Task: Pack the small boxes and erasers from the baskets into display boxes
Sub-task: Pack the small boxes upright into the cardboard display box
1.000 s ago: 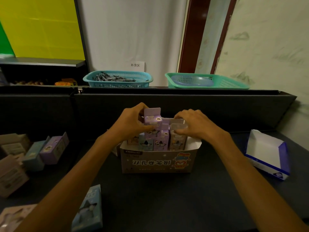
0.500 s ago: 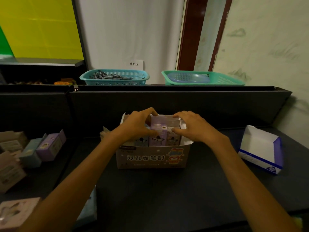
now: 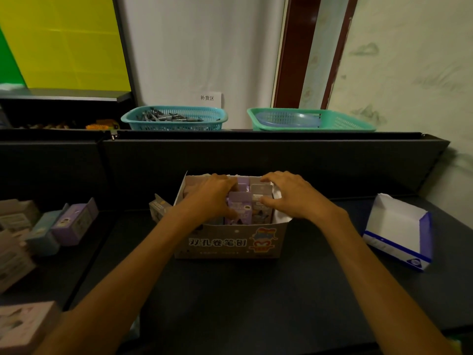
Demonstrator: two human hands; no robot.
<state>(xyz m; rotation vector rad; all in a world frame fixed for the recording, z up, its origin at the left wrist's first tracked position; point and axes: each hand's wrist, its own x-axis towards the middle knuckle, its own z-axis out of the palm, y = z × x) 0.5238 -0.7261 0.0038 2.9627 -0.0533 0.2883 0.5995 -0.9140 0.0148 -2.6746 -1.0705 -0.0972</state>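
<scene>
Left hand [image 3: 212, 196] reaching into the display box [image 3: 230, 242], fingers curled round the side of a purple small box [image 3: 239, 206] standing upright in the front row. Right hand [image 3: 291, 194] arched over the right end of the same row, fingers and thumb bent and pinching a pale small box [image 3: 261, 198] by its top. Both hands narrow, each closed on its carton; both forearms stretched across the dark counter [image 3: 256, 298].

Display box standing at mid-counter, printed front facing the camera, filled with upright small boxes in rows, white liner showing at the right end. One more small carton [image 3: 158, 208] just beside the display box at its left rear corner, outside it.

Well to the right on the counter, an open white and blue display tray [image 3: 399, 231], tilted, nothing visible inside.

On the left, a loose heap of small boxes [image 3: 64, 224] in purple, pale blue and beige, lying on their sides; another beige carton [image 3: 23, 324] at the lower left edge.

Behind the counter, a dark partition [image 3: 256, 160]. Beyond it, on a ledge, a teal basket [image 3: 174, 119] holding dark slender items, too small to name, and beside it to the right a green basket [image 3: 312, 120] with a bluish shape inside. White paper label [image 3: 207, 98] with Chinese characters on the wall between them.
</scene>
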